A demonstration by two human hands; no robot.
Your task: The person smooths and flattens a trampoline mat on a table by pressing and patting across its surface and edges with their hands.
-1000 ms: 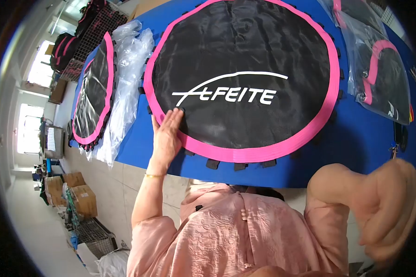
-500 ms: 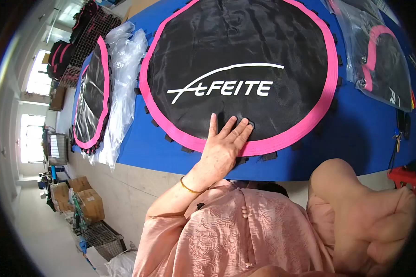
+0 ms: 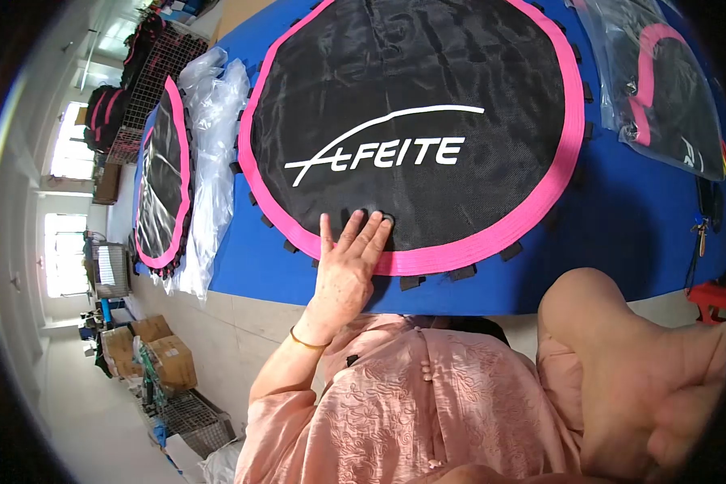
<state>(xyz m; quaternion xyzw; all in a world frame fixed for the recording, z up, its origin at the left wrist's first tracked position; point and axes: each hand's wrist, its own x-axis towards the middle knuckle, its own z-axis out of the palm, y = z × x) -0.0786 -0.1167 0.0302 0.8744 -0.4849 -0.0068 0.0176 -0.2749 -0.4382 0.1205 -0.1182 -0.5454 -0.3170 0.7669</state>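
Note:
A round black mat (image 3: 411, 73) with a pink border and white lettering lies flat on the blue table (image 3: 250, 278). Black tabs stick out around its rim. My left hand (image 3: 351, 262) rests palm down on the mat's near edge, below the lettering, fingers spread and holding nothing. A small dark round thing shows at one fingertip, too small to name. At the lower right, my right hand (image 3: 690, 395) is raised close to the camera, off the mat; its fingers are cut off and unclear, so its grip cannot be made out.
Another pink-edged black mat (image 3: 161, 194) lies at the left beside clear plastic bags (image 3: 210, 161). A bagged mat (image 3: 673, 101) is at the right. A red stool (image 3: 711, 300) stands beyond the table's right side. Cardboard boxes (image 3: 169, 363) and wire baskets (image 3: 198, 423) sit on the floor.
My left hand slid right along the mat's near edge, then somewhat back left. My right hand shifted lower and nearer the right edge. The view has turned slightly.

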